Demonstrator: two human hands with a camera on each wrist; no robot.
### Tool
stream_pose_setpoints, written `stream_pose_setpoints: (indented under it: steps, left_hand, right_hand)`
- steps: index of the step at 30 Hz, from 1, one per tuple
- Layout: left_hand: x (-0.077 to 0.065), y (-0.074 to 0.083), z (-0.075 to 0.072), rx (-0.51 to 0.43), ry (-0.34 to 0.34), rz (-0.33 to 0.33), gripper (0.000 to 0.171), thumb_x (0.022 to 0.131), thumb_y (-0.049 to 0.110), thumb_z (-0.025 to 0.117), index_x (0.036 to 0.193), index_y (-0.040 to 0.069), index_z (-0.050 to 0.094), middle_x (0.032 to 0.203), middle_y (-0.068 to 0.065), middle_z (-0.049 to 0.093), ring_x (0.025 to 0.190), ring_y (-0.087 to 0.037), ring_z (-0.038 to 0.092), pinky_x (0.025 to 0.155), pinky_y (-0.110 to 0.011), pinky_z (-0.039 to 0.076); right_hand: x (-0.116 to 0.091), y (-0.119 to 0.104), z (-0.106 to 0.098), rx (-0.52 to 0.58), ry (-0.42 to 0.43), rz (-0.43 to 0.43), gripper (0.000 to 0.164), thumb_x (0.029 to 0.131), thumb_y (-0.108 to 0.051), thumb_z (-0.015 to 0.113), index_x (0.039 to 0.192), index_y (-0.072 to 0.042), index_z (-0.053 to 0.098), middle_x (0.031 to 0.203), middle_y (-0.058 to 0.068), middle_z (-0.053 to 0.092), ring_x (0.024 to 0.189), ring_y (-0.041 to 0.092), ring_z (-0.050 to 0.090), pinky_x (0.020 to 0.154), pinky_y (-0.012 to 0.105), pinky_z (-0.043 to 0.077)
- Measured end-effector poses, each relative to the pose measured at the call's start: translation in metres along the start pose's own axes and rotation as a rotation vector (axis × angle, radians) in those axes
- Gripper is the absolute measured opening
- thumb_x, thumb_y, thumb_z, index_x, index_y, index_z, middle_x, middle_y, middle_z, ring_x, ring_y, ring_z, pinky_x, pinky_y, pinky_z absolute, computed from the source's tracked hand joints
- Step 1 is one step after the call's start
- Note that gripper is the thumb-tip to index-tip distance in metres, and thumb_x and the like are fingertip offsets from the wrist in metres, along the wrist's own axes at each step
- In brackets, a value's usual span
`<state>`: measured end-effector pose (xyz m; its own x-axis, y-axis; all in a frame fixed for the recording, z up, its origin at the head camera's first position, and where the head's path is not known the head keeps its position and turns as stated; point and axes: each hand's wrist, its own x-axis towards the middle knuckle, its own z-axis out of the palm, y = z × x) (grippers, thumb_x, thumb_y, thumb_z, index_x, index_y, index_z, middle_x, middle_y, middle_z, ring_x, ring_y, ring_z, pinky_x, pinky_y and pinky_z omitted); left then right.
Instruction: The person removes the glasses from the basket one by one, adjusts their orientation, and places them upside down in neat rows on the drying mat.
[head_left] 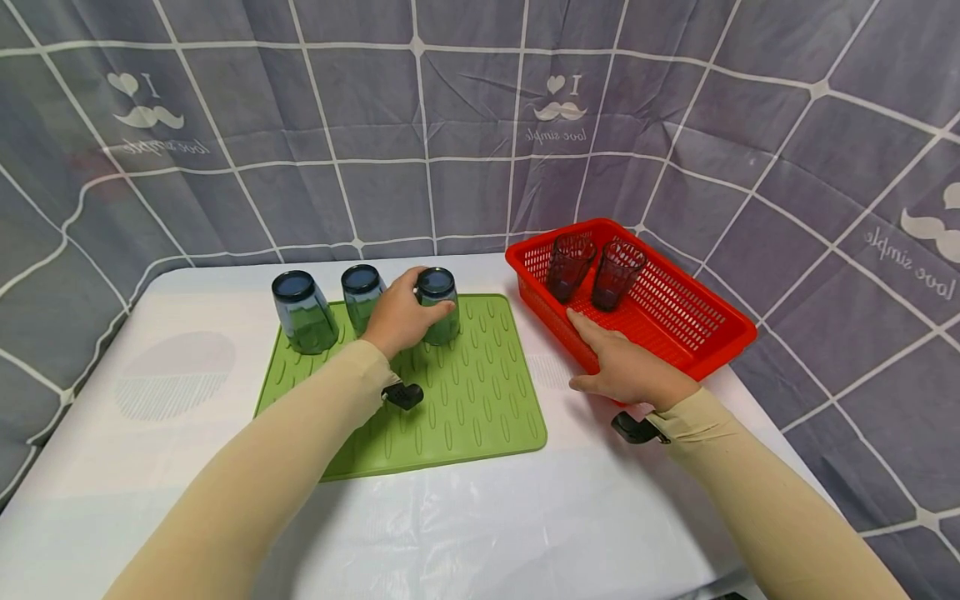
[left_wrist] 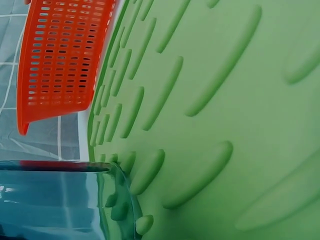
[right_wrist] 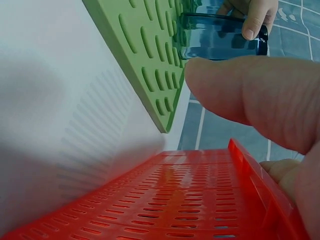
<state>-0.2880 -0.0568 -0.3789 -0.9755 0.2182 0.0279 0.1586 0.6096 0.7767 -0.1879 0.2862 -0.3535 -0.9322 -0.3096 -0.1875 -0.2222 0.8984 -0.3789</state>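
Note:
Three blue-tinted glasses stand upside down in a row along the back of a green ridged mat [head_left: 480, 408]. My left hand [head_left: 403, 312] grips the rightmost glass [head_left: 437, 287] near its upturned base, thumb on the near side. Beside that hand is the middle glass [head_left: 362, 292], partly covered by it; the left glass [head_left: 303, 312] is farther off. My right hand [head_left: 630, 367] rests at the near long rim of a red slotted basket [head_left: 712, 342], fingers extended over the rim. Its thumb [right_wrist: 225, 85] sticks out, apart from the basket wall.
Inside the basket, toward its far left end, two dark-looking glasses stand rim up: one [head_left: 567, 271] at the left, another [head_left: 617, 279] beside it. A white cloth [head_left: 465, 525] covers the table. Grey checked curtains [head_left: 360, 108] hang behind and to the right.

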Motion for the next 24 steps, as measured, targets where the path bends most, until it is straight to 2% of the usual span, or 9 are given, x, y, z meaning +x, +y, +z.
stream_pose_setpoints:
  steps: [3,16,24]
  left_hand:
    - [0.0001,-0.0018,0.0014,0.003,0.003,-0.001,0.084,0.099,0.049,0.071,0.165,0.015,0.033,0.165,-0.016,0.042,0.150,-0.041,0.043,0.119,-0.061,0.041]
    - [-0.0009,-0.0072,0.0060,0.003,0.006,-0.010,0.084,0.101,0.051,0.068,0.167,0.018,0.029,0.168,-0.014,0.039,0.152,-0.041,0.042,0.119,-0.063,0.041]
    - [-0.0002,-0.0075,0.0080,0.000,-0.005,-0.018,0.086,0.102,0.052,0.066,0.169,0.018,0.025,0.170,-0.015,0.036,0.152,-0.042,0.040,0.118,-0.063,0.041]
  right_hand:
    - [0.0008,0.0012,0.0005,0.000,0.010,-0.024,0.108,0.092,-0.028,0.080,0.171,-0.013,0.008,0.176,0.015,0.019,0.158,0.047,0.027,0.127,0.063,0.027]
    - [0.0009,0.0023,0.0011,0.020,0.009,-0.024,0.107,0.093,-0.028,0.079,0.172,-0.015,0.007,0.177,0.012,0.018,0.160,0.044,0.025,0.128,0.061,0.026]
    - [0.0012,0.0025,0.0019,0.035,0.013,-0.023,0.108,0.093,-0.028,0.080,0.172,-0.015,0.007,0.175,0.017,0.023,0.159,0.044,0.028,0.128,0.061,0.027]
